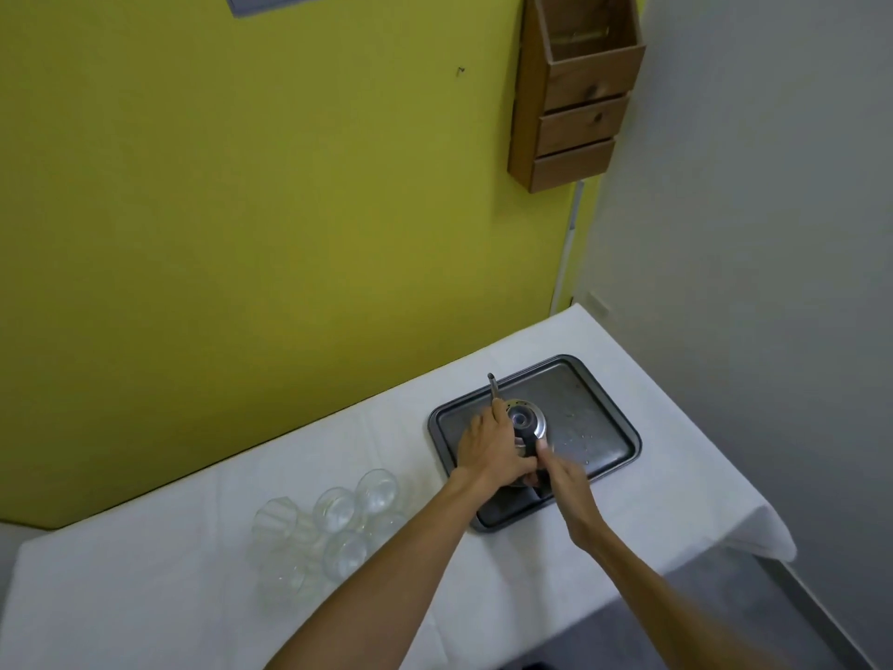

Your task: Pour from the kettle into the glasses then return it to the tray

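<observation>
A small steel kettle (526,420) with a thin spout pointing to the far left stands on a dark metal tray (594,413). My left hand (490,449) lies against the kettle's left side and covers much of its body. My right hand (563,473) grips the kettle's dark handle at the near side. Several clear glasses (338,522) stand clustered on the white tablecloth, left of the tray and apart from both hands.
The table (193,573) is covered in white cloth and stands against a yellow-green wall; its right edge drops off near a grey wall. A wooden wall rack (575,99) hangs above the tray's far side. Drops of water dot the tray's right half.
</observation>
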